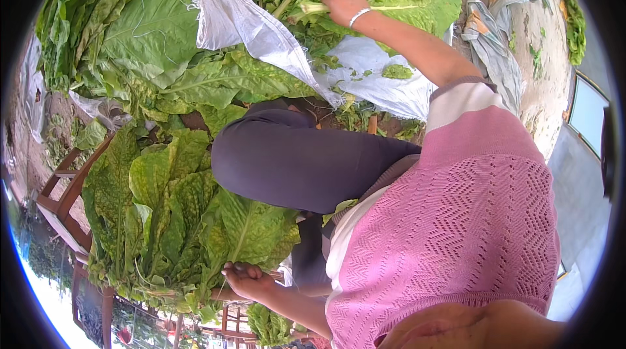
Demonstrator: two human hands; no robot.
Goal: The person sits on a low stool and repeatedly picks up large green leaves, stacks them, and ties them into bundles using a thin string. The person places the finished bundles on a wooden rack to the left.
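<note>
My right hand (342,7) is at the upper middle, its fingers around the thick pale stalk of a large green leaf (411,7), likely tobacco, on a heap of similar leaves. A white woven plastic sack (244,16) lies across the heap. My left hand (249,280), low in the view, has curled fingers pinching what looks like a thin thread (223,283). It is beside a row of yellow-green leaves (181,222) whose stalk ends are gathered along a wooden pole (222,294). The pole is partly hidden by leaves and my forearm.
My bent leg (303,158) lies between the two groups of leaves. At the left stands a brown wooden frame (73,187). More sacking (494,55) and leaf scraps lie on the ground at upper right. Another leaf bunch (269,324) hangs at the bottom.
</note>
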